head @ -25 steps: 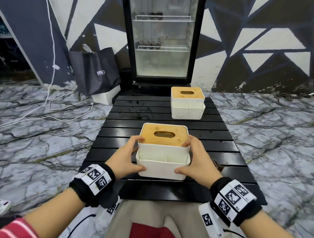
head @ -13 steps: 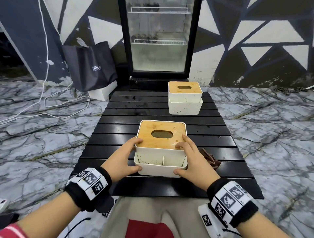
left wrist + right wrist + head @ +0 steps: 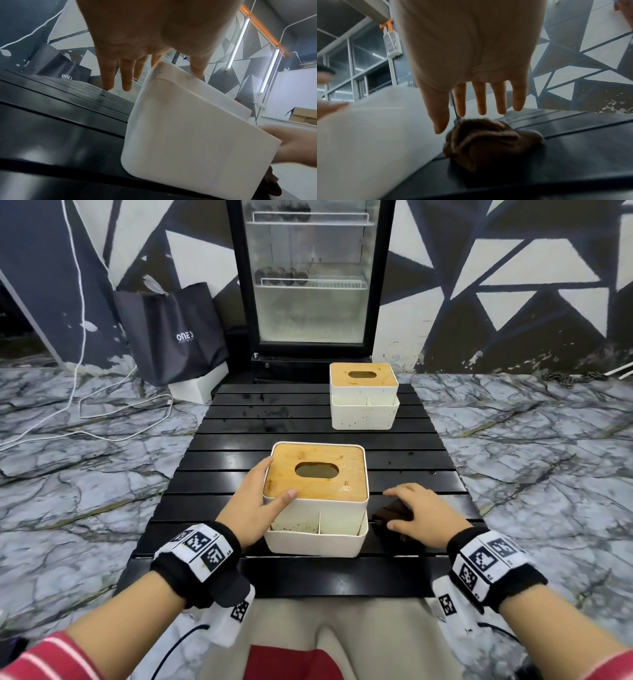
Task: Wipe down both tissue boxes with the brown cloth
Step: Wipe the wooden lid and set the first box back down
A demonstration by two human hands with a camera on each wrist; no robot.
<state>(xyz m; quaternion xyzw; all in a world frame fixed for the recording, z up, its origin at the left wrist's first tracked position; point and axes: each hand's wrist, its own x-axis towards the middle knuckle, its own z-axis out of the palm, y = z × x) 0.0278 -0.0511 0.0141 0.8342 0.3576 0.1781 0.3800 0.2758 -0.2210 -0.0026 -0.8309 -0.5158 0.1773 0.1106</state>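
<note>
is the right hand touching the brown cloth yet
Apart. The right wrist view shows the right hand open above the brown cloth, with a gap between the straight fingers and the cloth, which lies bunched on the black table.

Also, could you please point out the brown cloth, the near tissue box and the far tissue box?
brown cloth (image 3: pixel 489 146): right wrist view, crumpled middle.
near tissue box (image 3: pixel 315 470): head view, wooden lid.
far tissue box (image 3: pixel 364 414): head view, white front wall.

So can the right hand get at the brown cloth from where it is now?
Probably yes. The right hand hovers open just above the brown cloth, which lies bunched on the table right of the near box. Nothing lies between fingers and cloth; the left hand is at the box's other side.
</note>
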